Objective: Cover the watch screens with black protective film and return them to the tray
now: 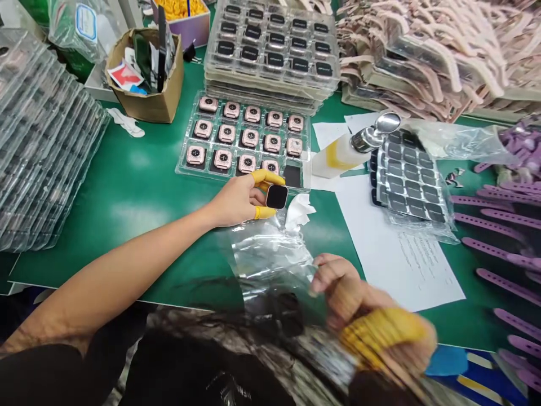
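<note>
Yellow rubber cots cover the thumb and forefinger of my left hand (240, 198), and between them I pinch a small watch case (276, 196) with its black screen turned up. It is in the air just above the green desk (139, 186), right in front of the near edge of a clear blister tray (186, 166). This tray holds rows of pink watch cases lying face down; the pocket nearest to my fingers is without a case. Behind it stands a stack of trays (273, 51) with cases that show black screens.

My right hand (346, 290) is lower and closer to me, a little blurred. Its fingers are curled together and pinch the edge of a thin transparent plastic bag (270, 259), which lies crumpled on the desk between my two hands. A yellow band sits at this wrist.

To the right of the watch case lies a white paper sheet (406, 259), and on it a sheet of dark grey screen films (408, 180). A pump bottle (355, 148) with a metal top lies beside them. Purple watch straps (499, 248) lie in a row at the far right. A cardboard box (147, 93) with small tools stands at the back left, near a pile of blister trays (42, 146) with nothing in them.
</note>
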{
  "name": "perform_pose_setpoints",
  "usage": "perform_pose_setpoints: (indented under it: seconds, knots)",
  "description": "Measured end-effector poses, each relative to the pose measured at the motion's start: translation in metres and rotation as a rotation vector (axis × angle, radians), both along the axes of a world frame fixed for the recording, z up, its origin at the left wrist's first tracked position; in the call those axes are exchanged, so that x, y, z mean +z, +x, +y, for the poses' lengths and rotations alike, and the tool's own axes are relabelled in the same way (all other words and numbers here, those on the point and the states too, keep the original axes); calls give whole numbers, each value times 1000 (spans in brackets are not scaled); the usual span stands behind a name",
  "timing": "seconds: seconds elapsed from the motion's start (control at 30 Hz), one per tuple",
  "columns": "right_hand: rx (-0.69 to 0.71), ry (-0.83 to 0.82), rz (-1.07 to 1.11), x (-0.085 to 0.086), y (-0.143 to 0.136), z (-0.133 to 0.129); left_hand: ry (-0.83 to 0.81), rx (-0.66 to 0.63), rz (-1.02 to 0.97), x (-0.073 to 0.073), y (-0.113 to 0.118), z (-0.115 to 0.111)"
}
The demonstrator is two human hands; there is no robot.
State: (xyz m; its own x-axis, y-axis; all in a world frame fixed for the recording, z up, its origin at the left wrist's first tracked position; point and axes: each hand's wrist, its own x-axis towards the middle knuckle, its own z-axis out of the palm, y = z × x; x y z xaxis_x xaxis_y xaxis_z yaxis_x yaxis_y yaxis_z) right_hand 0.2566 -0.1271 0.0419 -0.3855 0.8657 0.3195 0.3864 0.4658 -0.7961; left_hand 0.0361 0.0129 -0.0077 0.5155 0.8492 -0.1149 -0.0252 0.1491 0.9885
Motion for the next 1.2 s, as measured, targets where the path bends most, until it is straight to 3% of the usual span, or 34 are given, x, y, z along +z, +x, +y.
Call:
perform_pose_setpoints:
  seconds: [0.07,0.1,0.17,0.27,0.43,0.9,1.2]
  knots:
    - [-72,-202,365,6,6,33,12,8,14,0,0,0]
    - [-176,-298,451,5,6,53,16,14,24,0,1,0]
    - [-360,-434,513,-3,1,94,13,41,45,0,1,0]
    - [-419,-658,537,-22,-12,130,-22,84,72,3,3,-1]
    - [-468,-751,612,-38,-25,123,-32,79,148,6,4,-3]
    - [-454,-752,601,-42,-22,119,-15,34,321,14,6,0]
    - [-470,-715,554,-43,-22,118,-5,31,327,11,5,0]
